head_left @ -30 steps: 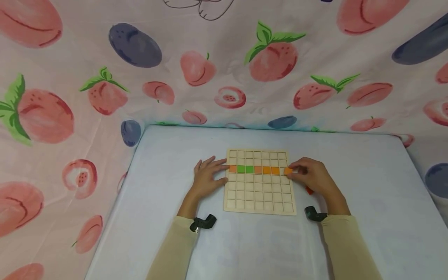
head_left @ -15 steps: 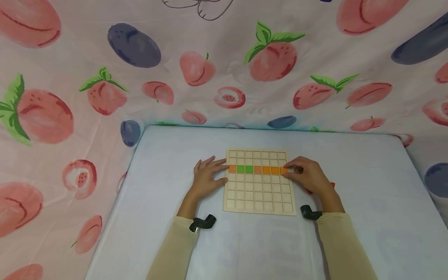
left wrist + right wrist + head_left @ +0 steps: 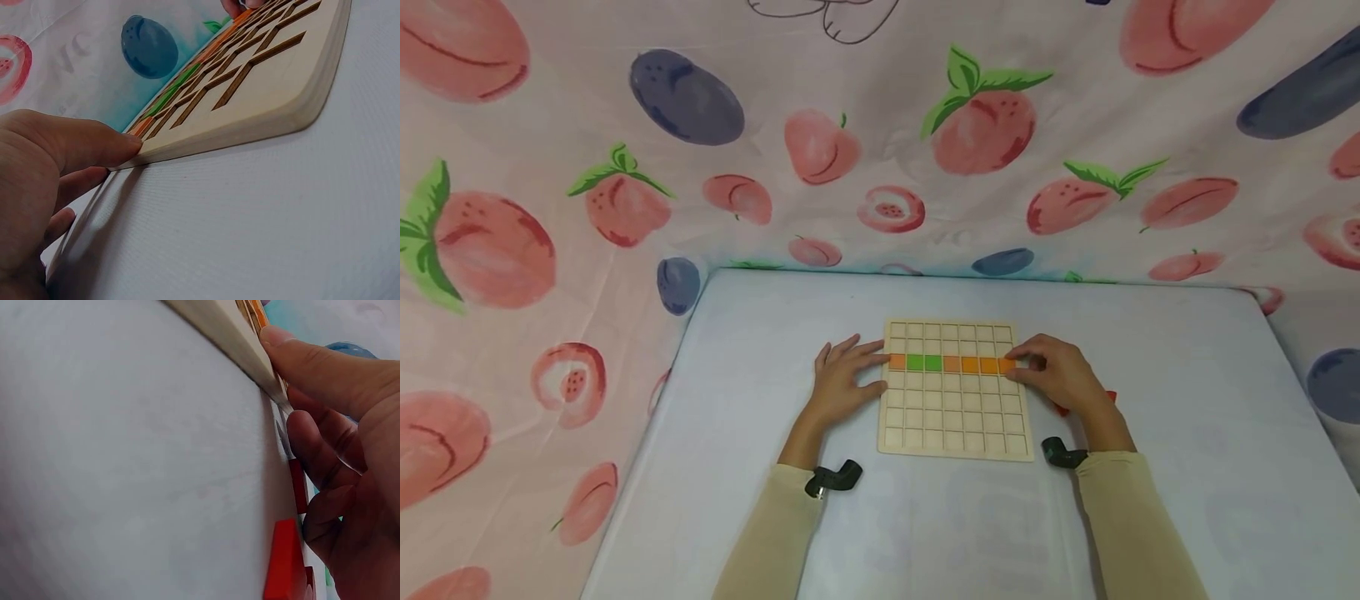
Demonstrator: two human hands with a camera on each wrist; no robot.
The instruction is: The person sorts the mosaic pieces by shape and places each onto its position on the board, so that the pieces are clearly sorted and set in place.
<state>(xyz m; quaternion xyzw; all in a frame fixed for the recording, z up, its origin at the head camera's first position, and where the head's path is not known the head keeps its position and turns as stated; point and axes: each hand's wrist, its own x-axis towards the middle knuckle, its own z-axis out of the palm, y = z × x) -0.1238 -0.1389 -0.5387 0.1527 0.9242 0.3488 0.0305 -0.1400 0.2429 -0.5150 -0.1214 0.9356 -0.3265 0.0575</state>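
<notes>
A square wooden grid board point(image 3: 955, 423) lies flat on the table. One row across it holds coloured square tiles: orange ones and two green ones point(image 3: 924, 363). My left hand point(image 3: 842, 385) rests against the board's left edge, fingers spread and fairly straight; the left wrist view shows its thumb point(image 3: 106, 145) touching the wooden side. At the row's right end my right hand point(image 3: 1062, 375) pinches an orange tile point(image 3: 1006, 367) between thumb and index finger, the tile sitting at the last cell. That tile is mostly hidden by the fingers in the right wrist view.
Red tiles point(image 3: 286, 559) lie on the table right of the board, partly covered by my right hand and wrist. Behind the white table point(image 3: 775, 317) hangs a fruit-printed cloth point(image 3: 880, 100). A dark wrist mount point(image 3: 835, 478) sits on each arm.
My right hand has moved slightly left, bringing the orange tile from beyond the board's edge region into the row's last cell. The left hand has stayed put. More of the red tiles shows.
</notes>
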